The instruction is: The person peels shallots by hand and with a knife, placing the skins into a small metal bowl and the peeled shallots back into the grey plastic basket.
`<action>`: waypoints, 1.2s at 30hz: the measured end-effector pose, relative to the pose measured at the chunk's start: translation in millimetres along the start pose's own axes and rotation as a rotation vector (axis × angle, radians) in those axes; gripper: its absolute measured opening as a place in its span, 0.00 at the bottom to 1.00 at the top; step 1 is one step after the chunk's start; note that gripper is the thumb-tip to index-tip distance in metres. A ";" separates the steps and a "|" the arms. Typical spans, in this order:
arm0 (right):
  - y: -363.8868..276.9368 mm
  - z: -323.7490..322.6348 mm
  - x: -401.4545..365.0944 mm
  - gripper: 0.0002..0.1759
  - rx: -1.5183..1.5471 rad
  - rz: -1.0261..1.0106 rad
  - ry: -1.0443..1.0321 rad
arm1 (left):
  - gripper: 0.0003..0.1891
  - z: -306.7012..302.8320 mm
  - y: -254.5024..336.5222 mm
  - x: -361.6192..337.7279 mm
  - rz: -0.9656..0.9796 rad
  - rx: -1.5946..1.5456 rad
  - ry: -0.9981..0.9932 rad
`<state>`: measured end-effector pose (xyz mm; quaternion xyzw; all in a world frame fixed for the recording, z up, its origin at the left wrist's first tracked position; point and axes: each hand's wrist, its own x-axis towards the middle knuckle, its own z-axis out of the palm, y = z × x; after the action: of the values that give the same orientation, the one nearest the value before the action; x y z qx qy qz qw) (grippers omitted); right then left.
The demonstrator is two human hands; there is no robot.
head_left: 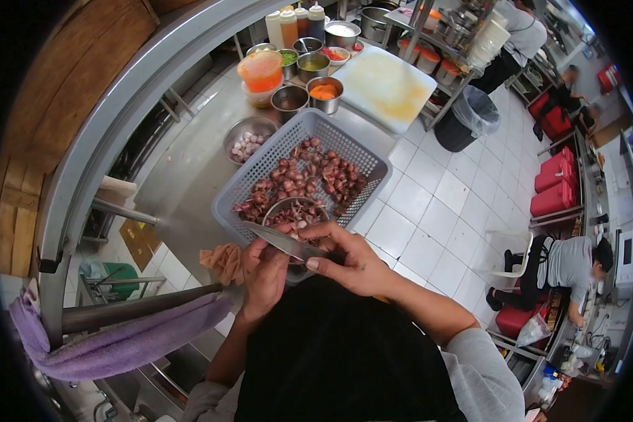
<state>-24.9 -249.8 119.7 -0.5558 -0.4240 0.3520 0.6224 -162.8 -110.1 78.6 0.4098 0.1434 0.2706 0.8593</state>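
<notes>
From where I stand, the right hand (pixel 350 261) is closed round a knife (pixel 285 243), its blade slanting across the curled left hand (pixel 266 278); whether that one grips anything, I can't tell. Just beyond both, shallots (pixel 288 184) fill a grey basket (pixel 378 176).

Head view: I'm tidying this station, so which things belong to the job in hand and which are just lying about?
Seemingly in the job:
knife, held in the right hand
small red onions
grey basket
metal bowl with peeled bulbs

Apparently just lying about:
white cutting board
squeeze bottles
purple towel
</notes>
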 end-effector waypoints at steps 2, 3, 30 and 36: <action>-1.2 -6.3 -0.4 0.21 0.138 0.113 -0.032 | 0.18 -1.6 2.9 1.2 0.014 -0.011 -0.068; -2.6 -11.0 -0.8 0.20 0.272 0.227 -0.060 | 0.18 -0.4 4.0 3.0 0.027 -0.024 -0.141; -3.3 -19.4 3.0 0.22 0.504 0.366 -0.124 | 0.17 10.4 17.9 14.2 -0.044 -0.009 -0.096; 1.0 -18.6 4.4 0.23 0.482 0.360 -0.101 | 0.17 11.9 9.4 13.4 -0.037 0.025 -0.071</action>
<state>-6.1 -253.0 118.9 -0.4403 -0.2533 0.5744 0.6419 -149.6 -104.9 92.9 0.4270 0.1239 0.2382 0.8635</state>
